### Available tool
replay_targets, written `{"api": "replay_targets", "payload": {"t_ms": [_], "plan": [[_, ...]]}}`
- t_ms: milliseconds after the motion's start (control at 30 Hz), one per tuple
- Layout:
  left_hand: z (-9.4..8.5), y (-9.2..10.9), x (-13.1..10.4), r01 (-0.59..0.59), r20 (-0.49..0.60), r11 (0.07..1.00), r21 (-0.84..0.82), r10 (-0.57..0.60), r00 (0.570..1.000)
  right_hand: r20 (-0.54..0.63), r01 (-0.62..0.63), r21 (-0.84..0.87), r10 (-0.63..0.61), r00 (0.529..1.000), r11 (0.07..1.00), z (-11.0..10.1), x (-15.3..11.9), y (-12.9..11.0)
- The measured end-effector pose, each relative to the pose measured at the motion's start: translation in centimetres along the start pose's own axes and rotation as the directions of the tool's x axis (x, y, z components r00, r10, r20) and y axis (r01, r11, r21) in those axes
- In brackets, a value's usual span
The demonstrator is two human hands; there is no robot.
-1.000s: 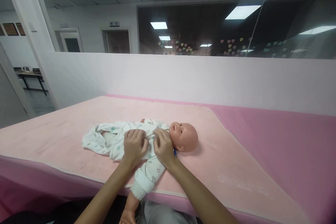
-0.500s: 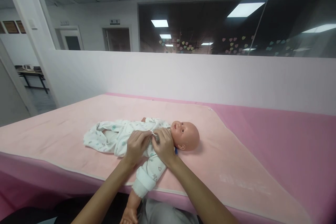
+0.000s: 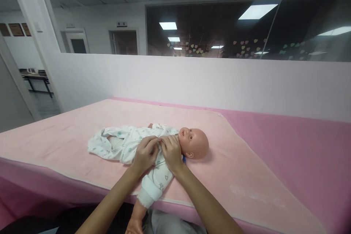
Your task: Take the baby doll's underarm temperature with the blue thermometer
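Observation:
A baby doll [image 3: 196, 143] lies on its back with its head to the right. It wears white baby clothes [image 3: 128, 142] with small green prints. Over the doll's chest, my left hand [image 3: 146, 152] has its fingers bent and pinched at the front of the garment. My right hand [image 3: 172, 152] is beside it, close to the doll's chin, its fingers also pinched on the cloth. The two sets of fingertips meet, and they hide the bit of cloth between them. One doll arm, in a white sleeve [image 3: 155, 182], hangs over the near table edge.
A peach blanket [image 3: 233, 175] covers most of the table, over a pink sheet [image 3: 309, 150]. Behind the table stands a white wall [image 3: 192, 80] with windows above it. My lap in grey trousers [image 3: 172, 223] is just below the near edge.
My fingertips have drawn closer together on the chest cloth, and a light strip seen between them before is now covered. The doll stays in place; the view has shifted slightly.

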State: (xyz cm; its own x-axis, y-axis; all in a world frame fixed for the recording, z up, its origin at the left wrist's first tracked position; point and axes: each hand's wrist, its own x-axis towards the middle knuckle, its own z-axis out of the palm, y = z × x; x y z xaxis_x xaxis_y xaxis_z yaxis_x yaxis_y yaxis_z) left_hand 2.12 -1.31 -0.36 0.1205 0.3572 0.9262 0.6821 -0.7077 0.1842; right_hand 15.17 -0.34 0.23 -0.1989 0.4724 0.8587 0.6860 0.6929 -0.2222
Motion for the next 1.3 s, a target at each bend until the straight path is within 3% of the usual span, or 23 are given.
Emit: {"api": "replay_targets", "payload": {"t_ms": [167,467,667,800,933,1033,1100,1167,1300], "plan": [[0.4,-0.5,0.0,-0.011,-0.018,0.998,0.057,0.012,1.0,-0.01,-0.014,0.041,0.014,1.0,0.999,0.0,0.1,0.0],[-0.2,-0.3,0.2,0.034,-0.021,0.999,0.015,-0.034,0.999,-0.021,-0.018,0.004,0.018,1.0,1.0,0.0,0.0,0.0],[-0.1,-0.6,0.4,0.025,-0.022,0.991,0.133,-0.023,1.0,-0.013,0.017,0.03,-0.016,1.0,0.999,-0.3,0.0,-0.2],[-1.1,-0.9,1.2,0.038,0.139,0.983,0.179,-0.063,0.988,-0.015,0.001,0.012,-0.001,1.0,1.0,-0.5,0.0,-0.3],[-3.5,-2.6,2.1,0.013,0.387,0.992,0.129,-0.063,0.92,-0.027,0.0,-0.008,0.0,1.0,1.0,-0.5,0.0,-0.4],[-4.9,-4.4,2.3,0.175,0.532,0.982,-0.07,-0.112,0.839,-0.028,0.0,-0.003,0.0,1.0,1.0,-0.5,0.0,-0.4],[-5.2,-5.4,2.0,0.327,0.555,0.926,-0.19,-0.174,0.814,-0.021,0.001,0.003,0.0,1.0,1.0,-0.5,0.0,-0.4],[-5.1,-6.0,1.3,0.418,0.514,0.87,-0.261,-0.241,0.823,-0.016,0.001,0.005,-0.001,1.0,1.0,-0.5,0.0,-0.4],[-4.4,-6.0,-0.1,0.47,0.377,0.821,-0.324,-0.343,0.86,-0.001,0.009,0.012,-0.009,1.0,1.0,-0.4,0.0,-0.3]]}}
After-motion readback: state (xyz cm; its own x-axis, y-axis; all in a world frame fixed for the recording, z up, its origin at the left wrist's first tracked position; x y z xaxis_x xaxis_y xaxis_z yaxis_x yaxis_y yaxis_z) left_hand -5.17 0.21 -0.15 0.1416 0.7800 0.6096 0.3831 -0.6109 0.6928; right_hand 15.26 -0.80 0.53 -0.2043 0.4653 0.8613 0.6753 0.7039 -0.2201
